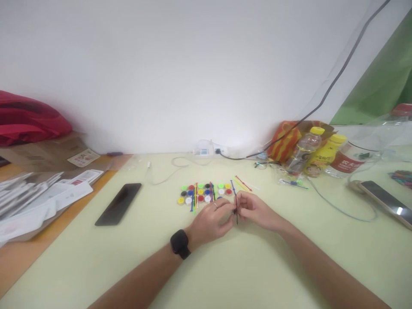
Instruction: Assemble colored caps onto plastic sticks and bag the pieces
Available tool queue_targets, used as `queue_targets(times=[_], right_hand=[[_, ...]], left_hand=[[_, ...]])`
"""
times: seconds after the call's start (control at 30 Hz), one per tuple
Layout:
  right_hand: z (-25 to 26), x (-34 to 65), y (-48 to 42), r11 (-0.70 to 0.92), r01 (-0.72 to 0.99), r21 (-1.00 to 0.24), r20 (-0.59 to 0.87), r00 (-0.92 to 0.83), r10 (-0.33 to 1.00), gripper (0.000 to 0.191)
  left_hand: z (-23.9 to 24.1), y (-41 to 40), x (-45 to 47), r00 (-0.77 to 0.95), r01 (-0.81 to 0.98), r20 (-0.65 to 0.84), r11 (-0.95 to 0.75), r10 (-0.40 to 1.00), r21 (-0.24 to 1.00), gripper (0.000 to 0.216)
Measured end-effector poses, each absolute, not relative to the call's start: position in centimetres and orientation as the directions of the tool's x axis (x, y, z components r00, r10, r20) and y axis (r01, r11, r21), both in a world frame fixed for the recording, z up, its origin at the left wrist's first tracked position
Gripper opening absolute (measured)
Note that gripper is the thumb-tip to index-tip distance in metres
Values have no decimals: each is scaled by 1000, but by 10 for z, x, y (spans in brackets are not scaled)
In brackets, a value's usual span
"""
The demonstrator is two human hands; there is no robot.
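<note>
So both hands were up close together over the worktop [206, 274], working on one thin dark stick [237, 218]. The right hand [254, 210] had it pinched in its fingertips, while the left hand [209, 221], with a ring and a black watch [180, 243] on that arm, had its fingers curled in right at the stick; too tiny to tell if it was really gripping. The stick sat between the hands, just in front of a bunch of colourful discs [201, 198] in rows, with coloured sticks [196, 193] lying among them. A dark phone [118, 205] lay off to the left, bottles [305, 148] back on the right.
</note>
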State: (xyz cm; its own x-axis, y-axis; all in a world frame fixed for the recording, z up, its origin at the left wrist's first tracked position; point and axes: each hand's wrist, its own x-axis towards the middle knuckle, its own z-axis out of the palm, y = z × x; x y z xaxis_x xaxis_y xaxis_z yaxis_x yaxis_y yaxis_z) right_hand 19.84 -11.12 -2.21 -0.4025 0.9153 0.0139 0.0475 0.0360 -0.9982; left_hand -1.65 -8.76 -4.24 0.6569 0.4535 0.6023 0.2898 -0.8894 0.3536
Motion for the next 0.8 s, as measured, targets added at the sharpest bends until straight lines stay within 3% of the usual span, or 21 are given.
queue_targets(times=[0.17,0.27,0.4,0.47,0.63,0.8], right_hand=[[-26,194,-113,81,54,-995,48,-448,893,12],[-25,195,-110,164,163,-973,90,-386,918,2],[-32,210,-97,193,403,-895,131,-176,976,23],[-39,218,-88,157,485,-860,128,-92,987,36],[-57,224,-78,200,593,-780,178,-97,979,61],[-64,225,-78,279,724,-630,312,-92,945,55]], left_hand=[[-41,-89,-13,666,240,602,-891,441,387,19],[-44,-89,-10,651,213,635,-904,415,371,17],[-50,-86,-9,648,257,616,-890,448,377,5],[-51,-84,-8,674,289,579,-885,459,365,9],[-50,-80,-8,701,439,500,-860,509,260,13],[-47,-80,-8,678,548,472,-816,563,186,12]])
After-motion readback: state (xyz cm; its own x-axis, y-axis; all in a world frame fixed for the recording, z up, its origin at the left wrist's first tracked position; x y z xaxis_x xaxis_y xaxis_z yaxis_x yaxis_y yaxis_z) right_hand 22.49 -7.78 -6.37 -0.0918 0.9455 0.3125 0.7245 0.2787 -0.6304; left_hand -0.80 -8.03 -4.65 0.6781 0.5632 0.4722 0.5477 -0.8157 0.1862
